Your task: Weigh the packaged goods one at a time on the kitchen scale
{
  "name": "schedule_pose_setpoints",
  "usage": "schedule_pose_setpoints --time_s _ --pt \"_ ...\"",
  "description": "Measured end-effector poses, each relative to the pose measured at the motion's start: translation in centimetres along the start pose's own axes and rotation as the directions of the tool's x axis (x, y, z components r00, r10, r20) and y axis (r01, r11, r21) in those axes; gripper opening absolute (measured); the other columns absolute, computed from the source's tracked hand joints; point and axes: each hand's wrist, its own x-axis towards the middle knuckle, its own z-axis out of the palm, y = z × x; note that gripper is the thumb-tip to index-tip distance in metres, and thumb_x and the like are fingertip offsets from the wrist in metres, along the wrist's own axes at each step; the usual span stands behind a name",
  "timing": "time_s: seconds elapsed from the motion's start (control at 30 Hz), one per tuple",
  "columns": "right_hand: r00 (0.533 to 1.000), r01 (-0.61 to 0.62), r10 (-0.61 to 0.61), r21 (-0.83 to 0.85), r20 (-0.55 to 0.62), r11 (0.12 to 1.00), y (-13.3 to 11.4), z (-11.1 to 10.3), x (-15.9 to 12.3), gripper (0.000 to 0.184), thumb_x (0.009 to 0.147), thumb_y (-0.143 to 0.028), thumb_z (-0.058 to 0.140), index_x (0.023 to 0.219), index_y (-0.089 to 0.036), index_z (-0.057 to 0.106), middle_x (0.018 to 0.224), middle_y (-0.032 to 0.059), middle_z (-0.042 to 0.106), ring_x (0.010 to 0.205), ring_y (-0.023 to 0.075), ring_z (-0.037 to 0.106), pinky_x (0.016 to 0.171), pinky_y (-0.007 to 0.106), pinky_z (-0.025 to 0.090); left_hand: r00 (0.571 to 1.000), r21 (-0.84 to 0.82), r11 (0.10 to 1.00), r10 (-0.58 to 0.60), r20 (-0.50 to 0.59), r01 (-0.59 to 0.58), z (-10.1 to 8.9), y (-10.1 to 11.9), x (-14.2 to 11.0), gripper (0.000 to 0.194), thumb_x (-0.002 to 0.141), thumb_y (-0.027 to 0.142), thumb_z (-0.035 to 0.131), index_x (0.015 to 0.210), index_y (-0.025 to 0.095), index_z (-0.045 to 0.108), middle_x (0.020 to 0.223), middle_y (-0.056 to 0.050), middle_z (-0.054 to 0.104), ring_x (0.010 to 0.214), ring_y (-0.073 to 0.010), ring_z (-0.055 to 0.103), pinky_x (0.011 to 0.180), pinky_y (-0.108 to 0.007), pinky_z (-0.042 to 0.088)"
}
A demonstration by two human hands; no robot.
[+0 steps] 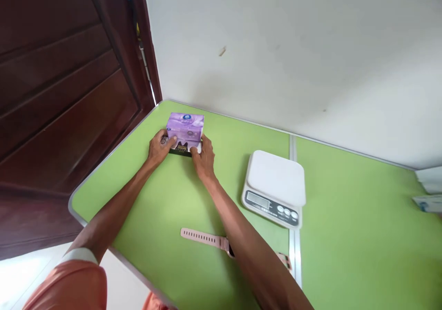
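Note:
At the far left corner of the table, a purple tissue pack (185, 125) sits on top of a flatter black-and-white package (182, 148). My left hand (160, 147) is closed around the left end of the lower package, its thumb over the front edge. On the opposite end my right hand (203, 158) grips the same package, thumb on its front. The undersides and the far fingers are hidden. A smartwatch with a pink strap (203, 237) lies flat nearer to me, its middle covered by my right forearm.
A white digital kitchen scale (276, 178) stands right of my hands, beside the metal seam of the green table (345, 199). White wall runs behind, a dark wooden door (62, 93) borders the left. White packages (430, 181) sit at the right edge.

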Motion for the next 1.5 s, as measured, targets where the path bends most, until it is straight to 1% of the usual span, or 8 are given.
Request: schedule_pose_setpoints --time_s 0.17,0.37,0.53,0.67,0.87,1.1,1.33,1.5 --pt "0.986 -0.056 0.043 0.076 0.160 0.996 -2.0 -3.4 -5.5 0.080 0.095 -0.039 0.060 0.173 -0.027 0.046 0.168 0.0159 0.060 0.156 0.0442 0.055 0.128 0.070 0.048 0.998 0.026 0.999 -0.022 0.050 0.020 -2.1 1.4 -6.1 0.040 0.094 0.054 0.075 0.117 0.021 0.075 0.118 -0.010 0.084 0.112 -0.0309 0.078 0.107 -0.047 0.062" --pt "0.891 0.009 -0.006 -0.004 0.454 1.000 -4.0 -8.5 -7.4 0.086 0.091 -0.031 0.083 0.170 -0.015 0.053 0.163 0.0231 0.062 0.149 0.0457 0.062 0.130 0.069 0.049 0.988 0.105 0.994 -0.043 0.148 0.027 -5.3 2.3 -10.9 0.090 0.085 0.057 0.086 0.161 0.018 0.058 0.163 -0.022 0.064 0.149 -0.0403 0.067 0.126 -0.058 0.056" --pt "0.879 0.083 -0.050 -0.050 0.474 0.995 -4.6 -10.0 -9.6 0.056 0.096 -0.017 0.081 0.150 -0.023 0.071 0.143 0.0158 0.075 0.138 0.0412 0.071 0.125 0.071 0.056 0.963 0.148 0.988 0.010 0.270 -0.051 -8.6 2.2 -13.7 0.067 0.083 0.043 0.083 0.146 0.023 0.070 0.150 -0.015 0.074 0.139 -0.0369 0.075 0.126 -0.058 0.058" --pt "0.907 0.074 -0.069 0.003 0.416 0.997 -5.3 -12.9 -11.6 0.056 0.096 -0.020 0.083 0.151 -0.026 0.072 0.152 0.0147 0.073 0.136 0.0388 0.074 0.124 0.071 0.059 0.962 0.060 0.997 0.036 0.271 -0.054 -9.3 4.3 -13.7 0.069 0.080 0.044 0.092 0.144 0.027 0.072 0.147 -0.012 0.078 0.142 -0.0371 0.074 0.129 -0.059 0.055" --pt "0.996 0.053 -0.059 0.093 0.065 0.994 -5.0 -22.6 -12.7 0.058 0.095 -0.031 0.085 0.152 -0.032 0.074 0.151 0.0115 0.075 0.128 0.0358 0.078 0.114 0.066 0.067 0.911 -0.221 0.962 0.229 0.343 -0.159 -1.6 10.3 -10.3 0.072 0.078 0.045 0.100 0.142 0.024 0.075 0.147 -0.015 0.079 0.139 -0.0368 0.075 0.129 -0.058 0.056" --pt "0.963 -0.039 0.076 0.143 -0.259 0.989 1.2 -28.4 -12.4 0.066 0.084 -0.036 0.086 0.149 -0.033 0.076 0.148 0.0095 0.079 0.118 0.0367 0.081 0.106 0.067 0.069 0.837 -0.385 0.906 0.345 0.426 -0.178 10.8 14.5 -7.0 0.061 0.077 0.029 0.100 0.133 0.021 0.077 0.140 -0.015 0.081 0.134 -0.0329 0.076 0.130 -0.057 0.055" --pt "0.948 0.011 0.047 0.182 -0.314 0.983 4.2 -27.3 -11.6 0.072 0.090 -0.058 0.087 0.154 -0.029 0.072 0.157 0.0152 0.073 0.143 0.0435 0.072 0.118 0.072 0.062 0.836 -0.338 0.929 0.301 0.459 -0.149 12.9 14.0 -5.8 0.065 0.081 0.031 0.098 0.140 0.021 0.074 0.150 -0.016 0.077 0.146 -0.0349 0.071 0.136 -0.062 0.047" --pt "0.917 0.016 0.070 0.211 -0.394 0.977 4.4 -25.3 -11.8 0.100 0.094 -0.078 0.077 0.173 -0.023 0.053 0.171 0.0229 0.061 0.155 0.0437 0.063 0.124 0.069 0.057 0.878 -0.353 0.930 0.254 0.405 -0.106 13.1 12.6 -7.0 0.088 0.089 0.054 0.093 0.162 0.020 0.058 0.167 -0.023 0.065 0.158 -0.0391 0.062 0.138 -0.062 0.046"
